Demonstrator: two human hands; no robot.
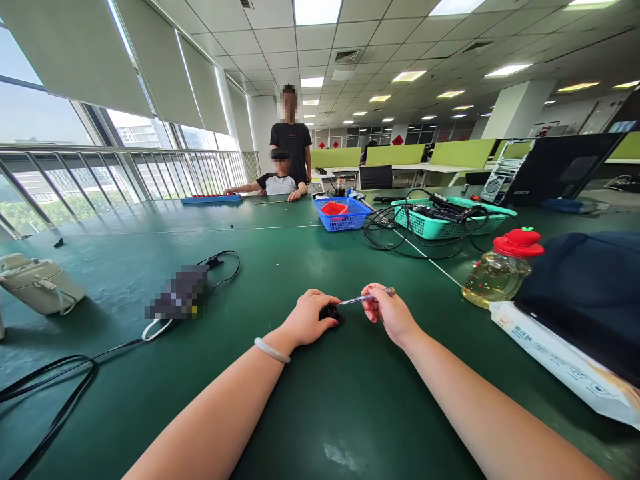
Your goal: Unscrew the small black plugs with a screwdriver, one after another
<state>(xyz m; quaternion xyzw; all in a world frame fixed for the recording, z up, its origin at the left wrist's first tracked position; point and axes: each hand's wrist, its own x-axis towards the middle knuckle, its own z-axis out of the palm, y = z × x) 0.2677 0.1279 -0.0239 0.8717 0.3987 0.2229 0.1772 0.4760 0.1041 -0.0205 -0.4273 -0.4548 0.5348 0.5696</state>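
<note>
Near the middle of the green table, my left hand [311,319] has its thumb and fingers closed round a small black object [330,312], whose kind I cannot make out. My right hand [387,312] pinches a slim, shiny pen-like tool [356,301]. Its thin tip points left and reaches the top of the black object; whether it touches cannot be told. The tool's other end sticks out to the right, above my knuckles. A pale bangle sits on my left wrist.
On the right are a red-lidded bottle [495,270], a wipes pack [560,360] and a dark bag [585,287]. Further back stand a blue basket [345,221] and a cable-filled green basket [440,230]. A dark device [179,292] with cords lies left. Two people are beyond the table.
</note>
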